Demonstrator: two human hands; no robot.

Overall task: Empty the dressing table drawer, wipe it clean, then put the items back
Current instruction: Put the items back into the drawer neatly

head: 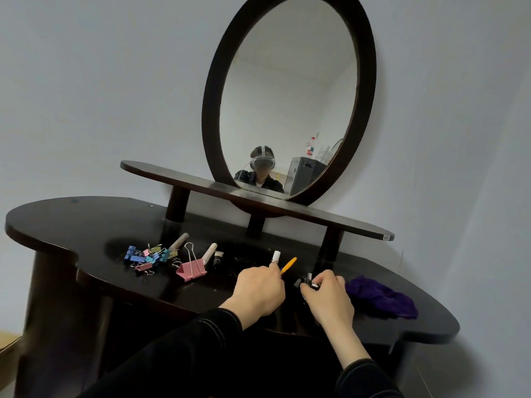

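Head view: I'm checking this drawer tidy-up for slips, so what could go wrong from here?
The left hand pinches an orange pen and a white-capped stick together; one could slip out. The right hand grips several small dark items near the table front edge; a dropped one may fall off.

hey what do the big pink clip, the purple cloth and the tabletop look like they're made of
The big pink clip looks like painted metal, with glinting bare wire handles. The purple cloth is soft matte fabric, crumpled into folds. The tabletop seems dark lacquered wood or veneer: glossy, it mirrors the shelf legs.
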